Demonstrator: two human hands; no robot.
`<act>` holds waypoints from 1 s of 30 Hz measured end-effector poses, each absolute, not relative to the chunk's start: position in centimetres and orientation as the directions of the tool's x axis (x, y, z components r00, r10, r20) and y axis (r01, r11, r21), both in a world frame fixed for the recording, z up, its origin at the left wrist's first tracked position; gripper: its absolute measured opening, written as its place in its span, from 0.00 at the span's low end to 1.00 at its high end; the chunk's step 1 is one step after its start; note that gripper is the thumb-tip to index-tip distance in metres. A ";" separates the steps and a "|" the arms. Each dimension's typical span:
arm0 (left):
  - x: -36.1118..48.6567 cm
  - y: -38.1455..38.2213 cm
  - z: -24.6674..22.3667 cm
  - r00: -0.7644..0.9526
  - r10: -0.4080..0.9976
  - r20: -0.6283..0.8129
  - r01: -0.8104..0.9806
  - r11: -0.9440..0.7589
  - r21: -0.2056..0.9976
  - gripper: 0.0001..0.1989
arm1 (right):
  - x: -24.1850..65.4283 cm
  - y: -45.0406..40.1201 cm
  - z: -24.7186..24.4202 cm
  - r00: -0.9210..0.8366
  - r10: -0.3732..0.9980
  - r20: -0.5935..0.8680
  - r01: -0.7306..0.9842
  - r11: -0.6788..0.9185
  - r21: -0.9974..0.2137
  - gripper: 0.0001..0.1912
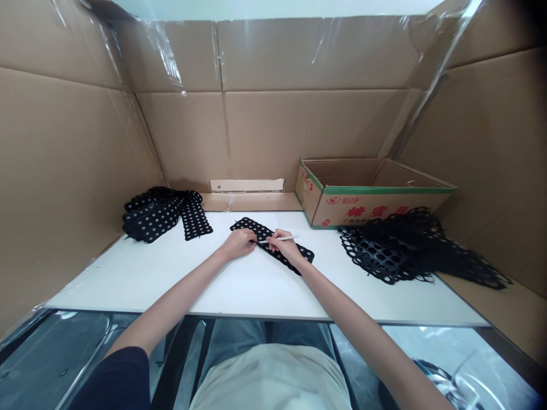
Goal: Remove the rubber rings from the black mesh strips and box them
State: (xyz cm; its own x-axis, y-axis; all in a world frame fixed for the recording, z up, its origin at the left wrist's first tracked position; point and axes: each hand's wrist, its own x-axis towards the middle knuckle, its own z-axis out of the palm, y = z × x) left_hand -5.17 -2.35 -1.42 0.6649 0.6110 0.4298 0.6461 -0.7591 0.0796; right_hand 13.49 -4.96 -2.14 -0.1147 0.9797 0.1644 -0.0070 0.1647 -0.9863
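A black strip with white dots (299,250) lies slanted on the white table, under both hands. My left hand (240,243) is closed at the strip's near edge, its fingertips pressed together on the cloth. Just right of it, my right hand (283,244) grips a thin white pen-like tool (288,237), whose tip points left toward my left fingertips. Whether the tip touches the cloth is too small to tell.
At the back left lies a pile of dotted black strips (156,215). Black netted material with holes (397,250) is heaped on the right, before an open cardboard box (380,200). Cardboard walls (273,125) enclose the white table (273,299).
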 end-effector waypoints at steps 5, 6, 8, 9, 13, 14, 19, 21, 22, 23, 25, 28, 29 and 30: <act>-5.0 -2.5 -1.7 0.637 0.631 0.442 0.669 -0.738 0.089 0.07 | 13.5 -4.9 -2.7 -0.133 0.970 0.202 -0.007 0.203 -0.979 0.13; -4.9 -2.5 -1.7 0.632 0.634 0.445 0.675 -0.733 0.086 0.07 | 13.5 -4.9 -2.8 -0.138 0.969 0.207 -0.009 0.207 -0.978 0.13; -4.8 -2.5 -1.8 0.621 0.640 0.452 0.686 -0.723 0.082 0.07 | 13.5 -4.7 -3.2 -0.151 0.964 0.217 -0.010 0.218 -0.976 0.13; -4.8 -2.5 -1.8 0.617 0.643 0.455 0.690 -0.719 0.081 0.07 | 13.5 -4.6 -3.3 -0.157 0.962 0.222 -0.008 0.224 -0.975 0.13; -4.7 -2.5 -1.7 0.613 0.646 0.454 0.692 -0.717 0.086 0.07 | 13.4 -4.4 -3.6 -0.163 0.959 0.233 0.004 0.237 -0.971 0.13; -4.7 -2.5 -1.7 0.613 0.647 0.453 0.691 -0.717 0.090 0.07 | 13.3 -4.3 -3.6 -0.164 0.959 0.231 0.005 0.235 -0.972 0.13; -4.5 -2.4 -1.8 0.609 0.655 0.447 0.693 -0.714 0.103 0.07 | 13.3 -4.1 -3.8 -0.181 0.959 0.219 0.009 0.225 -0.974 0.13; -4.5 -2.3 -1.8 0.601 0.662 0.447 0.699 -0.707 0.108 0.07 | 13.3 -4.1 -3.8 -0.177 0.963 0.204 0.011 0.209 -0.978 0.13; -4.5 -2.3 -1.8 0.597 0.667 0.446 0.702 -0.703 0.111 0.07 | 13.3 -4.1 -3.7 -0.174 0.966 0.191 0.018 0.197 -0.980 0.13; -4.5 -2.2 -1.8 0.593 0.672 0.443 0.705 -0.700 0.117 0.07 | 13.3 -4.2 -3.6 -0.172 0.969 0.179 0.028 0.186 -0.982 0.12; -4.5 -2.2 -1.7 0.585 0.684 0.436 0.708 -0.693 0.138 0.07 | 13.4 -4.3 -3.3 -0.184 0.968 0.172 0.046 0.183 -0.982 0.11; -4.6 -2.1 -1.6 0.568 0.704 0.426 0.709 -0.682 0.179 0.07 | 13.6 -4.5 -2.8 -0.215 0.957 0.195 0.039 0.208 -0.977 0.11; -4.6 -2.1 -1.5 0.562 0.710 0.424 0.710 -0.677 0.194 0.07 | 13.6 -4.4 -2.8 -0.221 0.954 0.201 0.033 0.214 -0.976 0.11; -4.6 -2.0 -1.5 0.555 0.716 0.423 0.710 -0.673 0.207 0.06 | 13.7 -4.4 -2.8 -0.224 0.953 0.206 0.028 0.217 -0.976 0.11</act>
